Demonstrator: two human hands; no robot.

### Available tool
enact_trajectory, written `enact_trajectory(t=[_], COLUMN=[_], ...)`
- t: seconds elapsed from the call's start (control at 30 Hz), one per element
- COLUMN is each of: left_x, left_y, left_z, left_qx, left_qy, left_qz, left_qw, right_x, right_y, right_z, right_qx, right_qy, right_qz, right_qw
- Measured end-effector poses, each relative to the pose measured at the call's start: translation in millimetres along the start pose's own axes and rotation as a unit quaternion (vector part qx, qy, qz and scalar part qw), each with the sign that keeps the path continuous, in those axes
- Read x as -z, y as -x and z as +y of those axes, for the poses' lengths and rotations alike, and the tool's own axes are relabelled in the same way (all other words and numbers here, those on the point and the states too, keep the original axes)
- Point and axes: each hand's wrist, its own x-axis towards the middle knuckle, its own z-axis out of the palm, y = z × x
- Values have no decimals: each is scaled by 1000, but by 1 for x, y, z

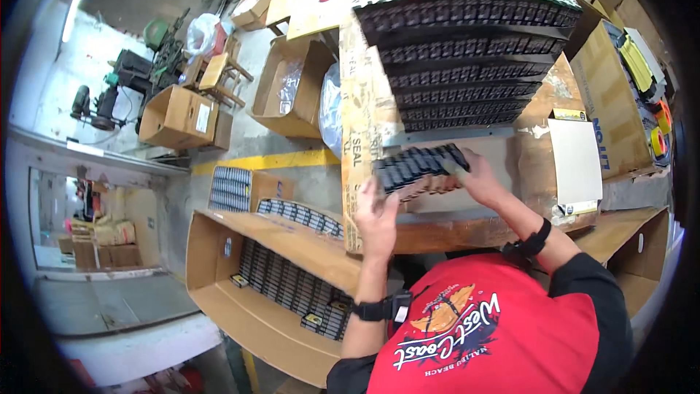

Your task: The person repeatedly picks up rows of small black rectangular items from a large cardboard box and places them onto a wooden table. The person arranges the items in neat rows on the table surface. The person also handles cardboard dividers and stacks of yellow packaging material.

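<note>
A row of small dark boxes (421, 168) is squeezed between my two hands, just above the workbench (487, 175). My left hand (376, 222) presses on the row's left end, its thumb pointing up. At the other end, the fingers of my right hand (481, 177) close round the last boxes. Right behind the row rises a tall stack of black boxes (470, 58) in several layers, with white tops. What is printed on the small boxes is too blurred to make out.
At my left, a large open carton (273, 321) holds many packed dark boxes. Behind it stand smaller filled cartons (232, 188). A white sheet (576, 163) lies right of the stack, near a carton (612, 102) with tape rolls. Stools (222, 73) and machinery stand far left.
</note>
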Motion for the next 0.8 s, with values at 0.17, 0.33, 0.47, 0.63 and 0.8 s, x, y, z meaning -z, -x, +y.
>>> enact_trajectory(t=[0.17,0.33,0.47,0.63,0.8], left_x=[-63,-84,-88,-85,-29], left_y=[-31,-58,-62,-66,-79], left_z=[-101,-145,-152,-151,-124], left_qx=[100,4,30,53,160], left_qy=[-28,-193,-203,-196,33], left_qz=[-68,0,24,56,-80], left_qw=[992,981,978,978,983], right_x=[47,31,27,32,33], right_y=[-36,-72,-70,-59,-25], right_z=[86,117,130,172,147], right_qx=[-122,-58,-5,27,-64], right_qy=[42,81,41,-44,97], right_qz=[-65,16,35,44,190], right_qw=[990,995,999,998,975])
